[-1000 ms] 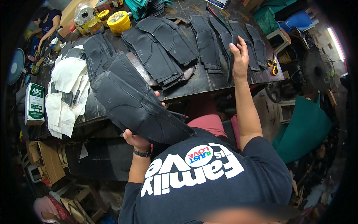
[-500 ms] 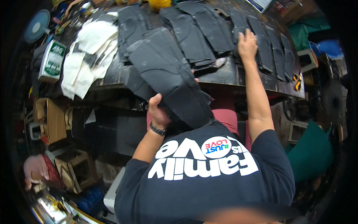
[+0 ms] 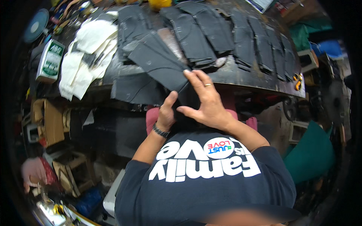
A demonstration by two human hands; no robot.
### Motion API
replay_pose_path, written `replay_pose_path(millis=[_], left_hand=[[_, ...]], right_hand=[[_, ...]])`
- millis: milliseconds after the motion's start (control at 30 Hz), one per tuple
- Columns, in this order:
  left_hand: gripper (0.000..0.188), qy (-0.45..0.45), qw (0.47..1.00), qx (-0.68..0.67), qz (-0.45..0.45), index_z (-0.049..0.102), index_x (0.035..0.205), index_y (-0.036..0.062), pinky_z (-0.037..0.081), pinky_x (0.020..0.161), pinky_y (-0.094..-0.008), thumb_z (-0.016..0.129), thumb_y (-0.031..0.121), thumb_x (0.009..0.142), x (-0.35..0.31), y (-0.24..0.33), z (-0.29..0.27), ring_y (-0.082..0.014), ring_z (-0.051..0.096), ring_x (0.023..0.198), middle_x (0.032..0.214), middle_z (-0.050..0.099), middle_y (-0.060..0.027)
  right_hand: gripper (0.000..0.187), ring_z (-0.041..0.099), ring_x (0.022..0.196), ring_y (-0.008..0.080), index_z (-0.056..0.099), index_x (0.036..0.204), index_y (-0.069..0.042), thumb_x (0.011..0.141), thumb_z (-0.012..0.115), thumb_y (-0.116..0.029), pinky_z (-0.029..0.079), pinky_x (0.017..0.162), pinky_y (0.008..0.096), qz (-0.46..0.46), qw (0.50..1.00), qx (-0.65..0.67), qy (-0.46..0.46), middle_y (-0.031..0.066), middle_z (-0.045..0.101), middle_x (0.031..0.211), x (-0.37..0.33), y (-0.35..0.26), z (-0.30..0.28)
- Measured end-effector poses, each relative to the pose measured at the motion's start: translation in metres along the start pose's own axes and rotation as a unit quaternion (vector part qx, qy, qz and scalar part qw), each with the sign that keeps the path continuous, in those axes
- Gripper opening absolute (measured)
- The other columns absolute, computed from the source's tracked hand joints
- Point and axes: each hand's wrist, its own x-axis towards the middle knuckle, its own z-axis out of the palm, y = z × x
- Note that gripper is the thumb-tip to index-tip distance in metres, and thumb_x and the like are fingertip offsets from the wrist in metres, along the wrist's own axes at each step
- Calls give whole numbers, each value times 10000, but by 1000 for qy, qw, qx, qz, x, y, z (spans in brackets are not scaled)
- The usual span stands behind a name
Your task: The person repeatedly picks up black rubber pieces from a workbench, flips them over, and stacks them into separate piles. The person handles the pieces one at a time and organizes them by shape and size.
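Note:
A black cut panel with curved stitched or marked lines tilts over the near edge of the table. My left hand grips its lower left side, thumb up, the other fingers hidden beneath. At its right edge lies my right hand, fingers stretched and touching the panel, thumb spread apart. Between the two hands the panel's lower part is dark and partly covered. Another black panel sticks out to the left, below the first one and over the table edge.
Several stacks of similar black pieces line the dark table. White cut pieces lie at the left beside a white and green can. Orange-handled pliers rest at the right edge. A cardboard box stands lower left.
My right hand has come back from the right-hand stacks to the panel in front of me. The upper panel has swung and its lower part has dropped from view; the lower panel shows more.

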Motion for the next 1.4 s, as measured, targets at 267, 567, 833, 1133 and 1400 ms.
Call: replay_pose_path(millis=[267,567,833,1133,1400], left_hand=[[529,25,998,-58,8,564,1330,-25,472,1034,-396,486,355,971,-6,6,-12,-277,624,1177,1290,641,-161],[502,43,997,-14,62,555,1339,-52,487,1046,-443,521,286,968,2,1,-14,-335,634,1178,1286,647,-197],[537,44,996,4,79,543,1348,-45,499,1024,-453,504,349,986,5,-5,-1,-336,631,1174,1301,638,-193],[557,69,994,-23,76,569,1329,-19,505,1017,-400,500,427,1003,6,-6,2,-285,653,1144,1243,671,-165],[545,-17,996,-85,7,508,1388,-25,496,1048,-398,465,375,1020,12,-7,12,-270,634,1184,1325,615,-171]], right_hand=[[887,435,1343,271,441,1492,-67,715,823,-259,343,1123,387,71,942,329,-7,138,472,1432,-5,21,-24],[681,542,1205,237,582,1361,-80,741,816,-238,427,1059,370,96,932,52,345,114,566,1284,13,150,-194],[764,341,1449,389,362,1554,-214,910,622,-530,308,1106,654,367,814,-438,103,221,358,1566,1,333,-275],[594,510,1317,377,595,1348,-37,941,654,-465,392,1105,453,228,850,-327,344,220,568,1389,-4,329,-254],[472,655,1050,192,567,1360,-20,915,710,-80,534,925,334,56,980,174,84,119,596,1295,-7,67,-53]])
